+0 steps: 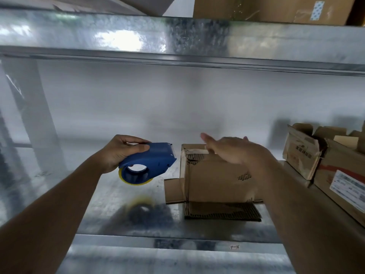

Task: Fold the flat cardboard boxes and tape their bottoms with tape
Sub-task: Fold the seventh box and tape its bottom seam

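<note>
Galvanized metal shelving fills the view: a shiny steel shelf [138, 194] serves as the work surface, with a pale back wall behind it and an upper shelf [177, 36] running across the top. On the work shelf, right of centre, stands a small folded cardboard box [213, 180], its brown side facing the camera, with one flap sticking out to the left at its base and another lying flat on the shelf on the near side, showing its corrugated inner face. A strip of tape is visible along the box's top near the far left corner. The right hand [231, 149] is spread over the top of the box, fingers straight and together, palm down; it is blurred, so whether it presses on the cardboard or sits just above it cannot be told. The left hand [120, 153] grips a blue tape dispenser [148, 163] by its body, thumb on the near side and fingers curled over the top, holding it in the air just left of the box with the cutter end pointing toward it. A yellowish tape roll [136, 179] shows at the dispenser's lower edge, and its blurred reflection sits on the shelf below. At the far right, other worn cardboard boxes [324, 157] with printed labels are crowded together, well apart from the dispenser. More cartons [276, 8] sit on the upper shelf.
</note>
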Available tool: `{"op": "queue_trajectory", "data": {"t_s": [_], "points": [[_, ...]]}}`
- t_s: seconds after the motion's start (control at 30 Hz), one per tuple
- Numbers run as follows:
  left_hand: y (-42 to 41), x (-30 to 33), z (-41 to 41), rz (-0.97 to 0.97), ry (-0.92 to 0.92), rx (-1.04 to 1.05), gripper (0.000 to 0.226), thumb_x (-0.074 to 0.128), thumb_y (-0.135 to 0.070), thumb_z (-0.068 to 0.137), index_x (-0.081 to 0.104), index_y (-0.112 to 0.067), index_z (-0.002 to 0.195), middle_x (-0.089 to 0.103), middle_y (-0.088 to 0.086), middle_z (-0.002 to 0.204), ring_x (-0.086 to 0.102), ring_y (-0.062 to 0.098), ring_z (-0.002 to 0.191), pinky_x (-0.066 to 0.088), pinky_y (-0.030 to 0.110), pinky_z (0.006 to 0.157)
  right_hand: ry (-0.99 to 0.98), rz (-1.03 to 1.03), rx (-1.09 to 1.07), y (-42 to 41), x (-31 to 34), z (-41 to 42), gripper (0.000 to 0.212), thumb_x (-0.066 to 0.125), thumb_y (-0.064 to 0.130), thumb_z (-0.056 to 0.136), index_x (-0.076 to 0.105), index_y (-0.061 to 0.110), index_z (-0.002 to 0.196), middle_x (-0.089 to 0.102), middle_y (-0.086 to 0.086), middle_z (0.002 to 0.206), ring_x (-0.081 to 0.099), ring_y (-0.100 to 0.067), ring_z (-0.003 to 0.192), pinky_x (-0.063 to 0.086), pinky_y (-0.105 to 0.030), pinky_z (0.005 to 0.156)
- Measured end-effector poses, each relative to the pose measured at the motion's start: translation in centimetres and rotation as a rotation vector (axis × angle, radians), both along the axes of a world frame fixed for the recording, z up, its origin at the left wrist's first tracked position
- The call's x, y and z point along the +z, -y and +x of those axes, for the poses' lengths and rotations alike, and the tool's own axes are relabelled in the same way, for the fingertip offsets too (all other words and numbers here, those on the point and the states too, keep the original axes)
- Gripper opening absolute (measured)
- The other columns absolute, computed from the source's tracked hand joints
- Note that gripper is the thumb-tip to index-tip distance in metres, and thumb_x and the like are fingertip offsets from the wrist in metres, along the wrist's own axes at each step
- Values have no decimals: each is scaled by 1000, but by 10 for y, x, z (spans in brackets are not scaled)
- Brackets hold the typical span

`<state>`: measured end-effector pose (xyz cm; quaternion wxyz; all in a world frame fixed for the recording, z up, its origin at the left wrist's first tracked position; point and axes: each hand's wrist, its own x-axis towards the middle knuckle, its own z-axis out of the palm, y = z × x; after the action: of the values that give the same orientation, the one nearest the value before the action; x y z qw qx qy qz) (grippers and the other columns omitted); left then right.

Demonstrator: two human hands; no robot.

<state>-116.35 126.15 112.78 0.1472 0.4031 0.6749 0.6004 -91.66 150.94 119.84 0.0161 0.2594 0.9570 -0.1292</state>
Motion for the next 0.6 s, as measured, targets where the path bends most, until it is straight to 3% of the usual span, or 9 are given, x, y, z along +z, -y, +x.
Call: {"op": "queue_trajectory", "data": {"t_s": [0.07,0.13,0.23,0.33,0.4,0.47,0.6], "points": [[-1,0,2,-8,4,-7,74,97,-61,46,83,-18,105,79,11,107,76,26,100,59,30,80,22,191,-14,19,3,-18,97,16,90,89,61,19,138,54,-11,151,40,-32,147,-3,-62,126],[-2,0,6,-19,-6,-6,54,93,-45,63,83,-16,106,79,11,106,75,31,102,59,34,85,-1,336,3,41,-2,-35,80,30,75,100,52,13,145,42,-17,159,31,-34,152,-1,-63,126],[-2,-1,12,-33,5,-14,40,85,-31,73,82,-14,108,79,11,106,75,32,102,58,39,89,-163,272,117,65,-25,-52,55,40,51,105,48,14,145,47,-11,153,40,-29,145,9,-59,127],[-3,-1,13,-46,26,-20,35,84,-26,77,81,-13,110,79,11,106,75,30,101,59,40,91,-285,196,126,70,-41,-55,27,43,38,103,59,17,108,65,-3,113,59,-24,110,24,-49,124],[-3,-3,12,-44,33,-20,28,82,-20,83,81,-13,111,79,12,106,75,31,101,60,40,92,-319,157,109,67,-41,-52,19,47,35,100,57,20,96,64,3,95,59,-21,92,38,-40,105],[-5,-6,11,-43,47,-23,29,81,-20,83,80,-13,111,79,12,107,75,32,102,59,41,90,-326,120,101,62,-40,-50,16,51,36,96,58,22,92,61,5,87,58,-21,87,37,-34,85],[-10,-13,9,-46,33,-33,30,83,-22,84,80,-12,112,79,14,106,74,36,102,60,39,87,-335,110,119,60,-43,-48,15,51,35,97,59,23,95,59,6,86,56,-20,85,35,-34,83]]}}
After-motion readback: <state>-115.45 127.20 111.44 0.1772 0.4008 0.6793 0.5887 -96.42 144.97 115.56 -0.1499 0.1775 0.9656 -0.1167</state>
